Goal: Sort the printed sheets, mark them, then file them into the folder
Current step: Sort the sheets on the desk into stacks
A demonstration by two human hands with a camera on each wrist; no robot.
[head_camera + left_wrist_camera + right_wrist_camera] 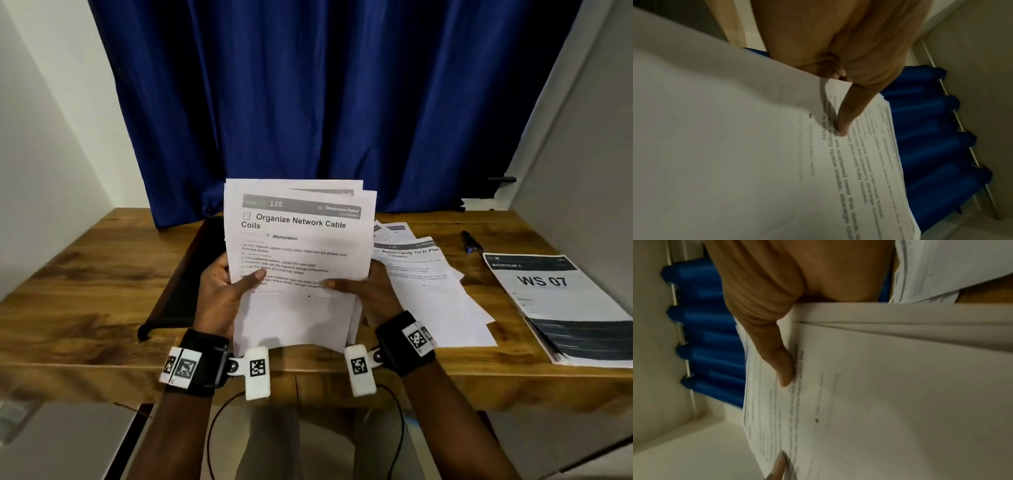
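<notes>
The stack (298, 246) was held upright between the left hand (222, 294) and right hand (370, 291), both clamped on it, the folder (185, 274) lying just left of the stack, nearer the left hand.

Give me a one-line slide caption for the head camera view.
Both hands, left hand and right hand, hold a fanned stack of white printed sheets upright above the brown wooden desk.
</notes>
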